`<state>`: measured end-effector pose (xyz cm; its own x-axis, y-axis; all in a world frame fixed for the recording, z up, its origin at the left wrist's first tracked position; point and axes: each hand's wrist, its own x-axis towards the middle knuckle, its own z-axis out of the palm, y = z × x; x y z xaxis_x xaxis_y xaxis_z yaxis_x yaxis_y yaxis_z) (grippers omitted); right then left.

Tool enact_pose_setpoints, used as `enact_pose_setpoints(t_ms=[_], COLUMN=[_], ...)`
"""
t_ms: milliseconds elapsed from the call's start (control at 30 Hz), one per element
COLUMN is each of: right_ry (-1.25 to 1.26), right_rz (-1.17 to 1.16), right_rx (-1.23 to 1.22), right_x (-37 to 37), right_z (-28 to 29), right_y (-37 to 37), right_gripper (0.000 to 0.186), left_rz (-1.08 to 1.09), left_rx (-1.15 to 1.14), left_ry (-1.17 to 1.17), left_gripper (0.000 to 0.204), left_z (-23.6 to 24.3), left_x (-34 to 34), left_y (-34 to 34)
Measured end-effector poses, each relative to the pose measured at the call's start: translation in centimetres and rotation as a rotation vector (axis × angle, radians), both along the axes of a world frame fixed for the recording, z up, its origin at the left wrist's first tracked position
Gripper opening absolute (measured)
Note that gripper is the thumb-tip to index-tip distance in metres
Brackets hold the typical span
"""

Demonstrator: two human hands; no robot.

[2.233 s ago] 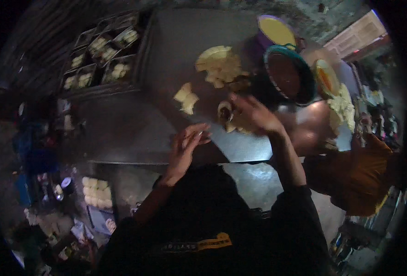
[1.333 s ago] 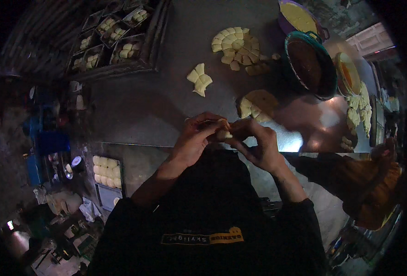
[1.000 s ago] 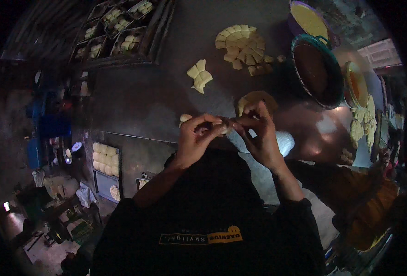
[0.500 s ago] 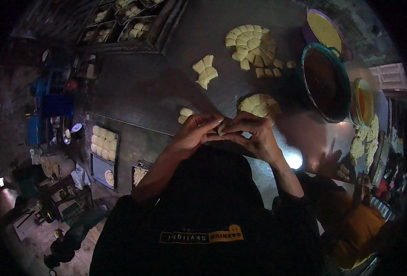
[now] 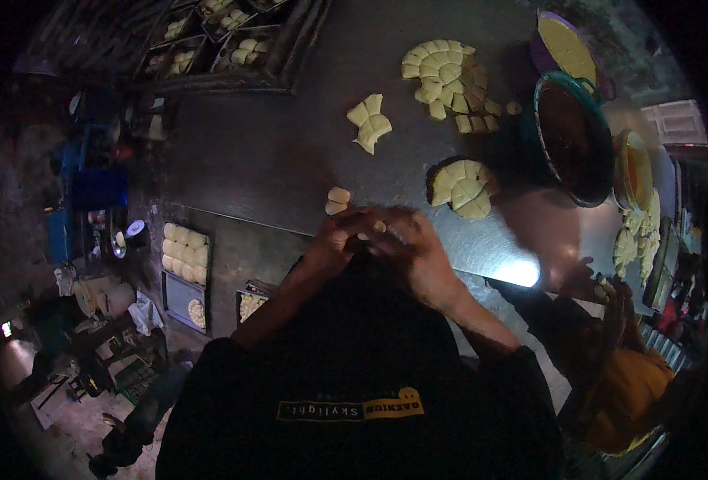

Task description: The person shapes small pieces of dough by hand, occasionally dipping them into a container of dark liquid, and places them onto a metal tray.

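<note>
My left hand and my right hand meet at the table's near edge, fingers closed around a small piece of dough. Most of that piece is hidden by my fingers. Just beyond my left hand sit two small dough balls, touching each other. Past my right hand lies a flat round of dough, scored into pieces. Farther off are a smaller cut slab of dough and a larger cut round with loose pieces beside it.
On the right stand a green basin with dark contents, a purple basin and an orange bowl. Dough strips lie nearby. A co-worker sits at right. Dough trays stand left; a divided tray lies far left.
My hands have drawn closer together around the dough piece, and the right hand has moved left. The view has shifted slightly. The co-worker's hands at right have come together.
</note>
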<state>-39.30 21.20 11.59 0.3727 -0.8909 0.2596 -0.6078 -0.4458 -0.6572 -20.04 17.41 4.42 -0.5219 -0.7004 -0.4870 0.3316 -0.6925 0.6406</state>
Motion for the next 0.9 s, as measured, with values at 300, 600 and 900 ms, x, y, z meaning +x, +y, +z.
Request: enact_pose_setpoints(t_ms=[300,600,900], right_ry=[-0.064,-0.023,-0.019], right_rz=[0.025,-0.153,-0.263], right_rx=[0.468,0.025,0.114], right_x=[3.5,5.9,6.0], right_z=[-8.0,-10.6,-10.3], right_y=[-1.4,-3.0,-4.5], right_gripper=[0.033,0.038,0.041], left_rz=[-0.146,-0.528,-0.505], left_rx=[-0.455,-1.203,-1.371], left_ry=[-0.565,-0.706,-0.850], left_gripper=[0.040,0.083,0.058], left_z=[-1.0,-1.6,-5.9], left_x=[2.2,5.9,7.1], left_y=[-0.2,-7.3,-8.1])
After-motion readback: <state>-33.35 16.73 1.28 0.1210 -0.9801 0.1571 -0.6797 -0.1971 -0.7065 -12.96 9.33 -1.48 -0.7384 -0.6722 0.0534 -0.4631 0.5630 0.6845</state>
